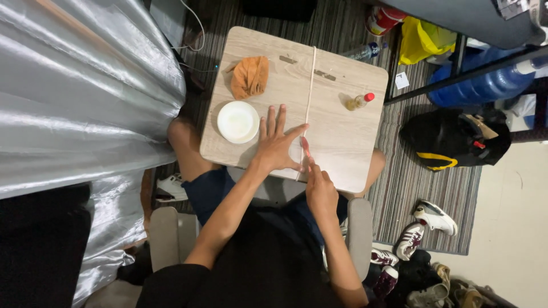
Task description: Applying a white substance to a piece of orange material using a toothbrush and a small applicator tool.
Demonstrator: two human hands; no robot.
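Left hand (275, 145) lies spread flat on the bench (342, 137). Right hand (321, 191) pinches a slim red tool (306, 147) beside the white bowl (238, 121).

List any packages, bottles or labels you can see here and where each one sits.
Small clear bottle, red cap, lying on the table's right side.
Red and white can, on the floor beyond the table.
Yellow bag, beside the can.
Blue water jug, far right.
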